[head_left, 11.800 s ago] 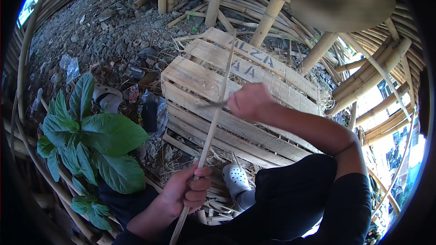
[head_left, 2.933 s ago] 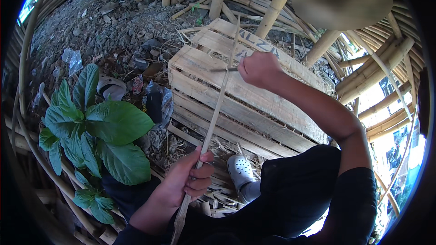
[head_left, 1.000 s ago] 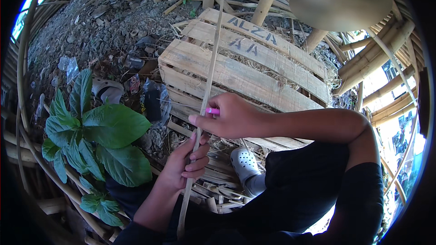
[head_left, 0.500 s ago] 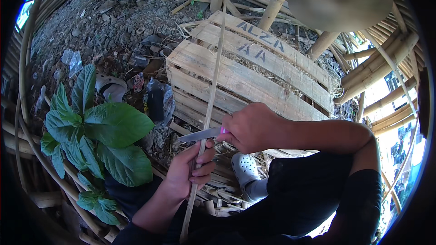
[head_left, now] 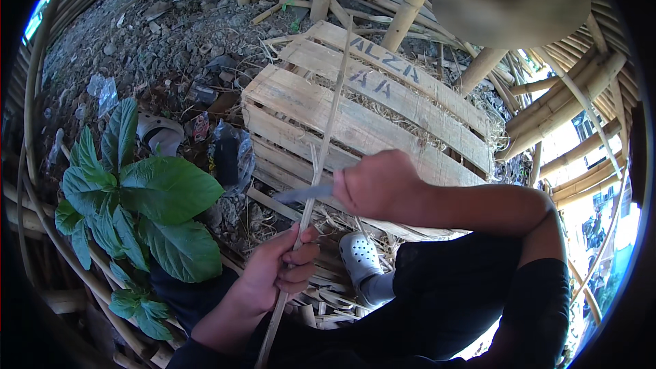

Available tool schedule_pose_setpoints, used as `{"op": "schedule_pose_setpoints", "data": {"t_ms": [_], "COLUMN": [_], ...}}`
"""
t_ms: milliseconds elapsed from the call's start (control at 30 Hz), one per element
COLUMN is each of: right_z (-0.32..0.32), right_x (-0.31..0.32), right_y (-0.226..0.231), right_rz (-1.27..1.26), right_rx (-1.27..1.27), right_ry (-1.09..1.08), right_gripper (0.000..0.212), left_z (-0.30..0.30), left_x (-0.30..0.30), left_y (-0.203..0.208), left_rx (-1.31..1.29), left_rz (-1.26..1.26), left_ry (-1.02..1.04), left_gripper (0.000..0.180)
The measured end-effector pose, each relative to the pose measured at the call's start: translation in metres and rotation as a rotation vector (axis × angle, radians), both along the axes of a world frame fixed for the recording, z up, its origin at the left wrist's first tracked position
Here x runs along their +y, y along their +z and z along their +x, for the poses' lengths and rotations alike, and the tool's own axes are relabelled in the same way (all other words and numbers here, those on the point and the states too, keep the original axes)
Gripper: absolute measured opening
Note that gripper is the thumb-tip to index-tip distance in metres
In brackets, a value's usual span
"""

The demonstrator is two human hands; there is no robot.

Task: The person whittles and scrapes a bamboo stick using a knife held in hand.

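Two hands busy: left hand clenched around bamboo strip, steadying it upright; right hand grips knife, blade laid against strip above wooden crate.

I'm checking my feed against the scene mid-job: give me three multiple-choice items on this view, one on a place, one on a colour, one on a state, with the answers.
1. Where does the leafy plant stand relative to the wooden crate?
A. To its left
B. On top of it
C. To its right

2. What colour is the clog-style shoe below the knife hand?
A. Red
B. White
C. Black

3. How is the bamboo strip held?
A. Lying loose on the ground
B. Gripped in the left hand with the knife blade against it
C. Clamped under the shoe

Answers:
1 A: the leafy plant is left of the wooden crate.
2 B: the shoe is white with holes.
3 B: the left hand closes around the bamboo strip, and the right hand sets the knife to it.
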State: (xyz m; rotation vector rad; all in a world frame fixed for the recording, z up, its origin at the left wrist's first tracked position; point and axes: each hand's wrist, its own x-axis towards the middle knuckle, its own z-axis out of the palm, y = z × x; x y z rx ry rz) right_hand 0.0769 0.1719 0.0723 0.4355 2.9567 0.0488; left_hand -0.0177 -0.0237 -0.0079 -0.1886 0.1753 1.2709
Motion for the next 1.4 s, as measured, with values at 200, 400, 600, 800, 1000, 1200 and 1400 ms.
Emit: {"op": "schedule_pose_setpoints", "data": {"t_ms": [200,400,600,800,1000,1200,1400], "right_z": [-0.001,-0.012,-0.014,-0.014,-0.016,-0.023,-0.039], "right_x": [0.013,0.029,0.024,0.014,0.001,0.010,0.049], "right_y": [-0.006,-0.013,-0.015,-0.009,-0.007,-0.005,-0.006], "right_rz": [0.010,0.089,0.029,-0.013,-0.013,0.043,0.143], "right_rx": [0.108,0.158,0.175,0.083,-0.009,0.087,0.208], "right_ry": [0.096,0.064,0.078,0.049,0.115,0.045,-0.057], "right_gripper": [0.046,0.046,0.046,0.047,0.043,0.046,0.047], "left_z": [0.000,0.004,0.006,0.003,0.001,-0.002,-0.005], "left_x": [-0.003,-0.004,-0.002,-0.004,-0.005,-0.012,-0.013], "left_y": [0.005,0.011,0.016,0.023,0.022,0.022,0.028], "left_rx": [0.116,0.168,0.208,0.274,0.312,0.321,0.291], "left_rz": [-0.009,-0.080,-0.097,-0.122,-0.108,-0.122,-0.089], "left_ry": [-0.006,0.007,0.012,0.031,0.030,0.055,0.065], "left_gripper": [0.025,0.024,0.023,0.023,0.024,0.025,0.023]}}
